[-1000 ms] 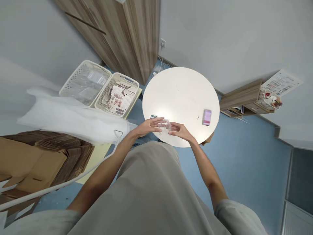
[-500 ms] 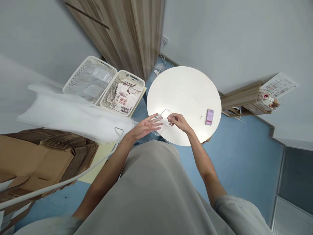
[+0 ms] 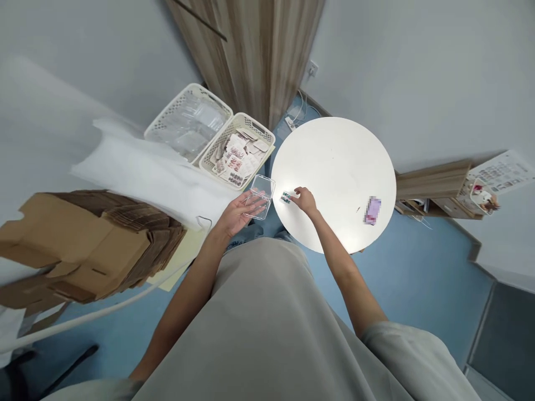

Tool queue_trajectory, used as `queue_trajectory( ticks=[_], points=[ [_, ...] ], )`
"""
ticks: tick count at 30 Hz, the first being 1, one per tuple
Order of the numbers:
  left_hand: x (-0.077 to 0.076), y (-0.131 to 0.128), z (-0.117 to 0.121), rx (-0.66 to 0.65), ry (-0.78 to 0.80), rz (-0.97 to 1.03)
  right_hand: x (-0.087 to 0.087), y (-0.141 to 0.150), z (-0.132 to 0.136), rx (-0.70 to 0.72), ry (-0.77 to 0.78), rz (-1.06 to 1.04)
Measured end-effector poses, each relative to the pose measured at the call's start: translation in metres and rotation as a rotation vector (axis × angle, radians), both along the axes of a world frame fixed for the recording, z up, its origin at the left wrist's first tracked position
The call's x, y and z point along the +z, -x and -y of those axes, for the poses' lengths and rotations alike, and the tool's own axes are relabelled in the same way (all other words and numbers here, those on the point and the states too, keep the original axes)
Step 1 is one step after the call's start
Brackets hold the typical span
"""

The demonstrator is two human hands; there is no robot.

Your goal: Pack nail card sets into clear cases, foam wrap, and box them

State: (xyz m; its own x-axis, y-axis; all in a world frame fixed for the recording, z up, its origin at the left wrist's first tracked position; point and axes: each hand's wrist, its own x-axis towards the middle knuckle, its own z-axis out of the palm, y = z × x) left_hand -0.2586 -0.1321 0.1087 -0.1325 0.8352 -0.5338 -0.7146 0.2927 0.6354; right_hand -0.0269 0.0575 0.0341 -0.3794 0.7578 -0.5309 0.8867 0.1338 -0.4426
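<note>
At the worktop's left: small card with green pieces; right hand at its side, grip uncertain. Left hand: grasping clear case, opened, near the worktop's edge. Step, seemingly: card pickup, calling for a thin-edge pinch. Room: rightward, towards purple item.

Pale grey walls, upper left and upper right. Wood-grained cabinet at top centre; white socket just right of it. Round white table right of centre, surface brightest toward its left edge. Wooden shelf unit, far right. Blue floor, lower right.
</note>
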Motion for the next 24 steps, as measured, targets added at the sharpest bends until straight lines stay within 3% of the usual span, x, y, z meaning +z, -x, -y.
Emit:
queue_trajectory(
  ticks=[6, 13, 19, 24],
  points=[
    [0.008, 0.009, 0.029, 0.201, 0.079, -0.033, -0.041, 0.025, 0.014, 0.137, -0.039, 0.274],
    [0.005, 0.008, 0.039, 0.288, 0.124, -0.03, -0.054, 0.033, 0.017, 0.101, -0.069, 0.325],
    [0.003, -0.007, 0.013, 0.252, 0.089, 0.042, -0.036, 0.008, 0.018, 0.02, -0.074, 0.175],
    [0.005, -0.027, -0.024, 0.125, 0.04, 0.118, 0.009, -0.034, 0.011, -0.138, -0.186, -0.084]
  ],
)
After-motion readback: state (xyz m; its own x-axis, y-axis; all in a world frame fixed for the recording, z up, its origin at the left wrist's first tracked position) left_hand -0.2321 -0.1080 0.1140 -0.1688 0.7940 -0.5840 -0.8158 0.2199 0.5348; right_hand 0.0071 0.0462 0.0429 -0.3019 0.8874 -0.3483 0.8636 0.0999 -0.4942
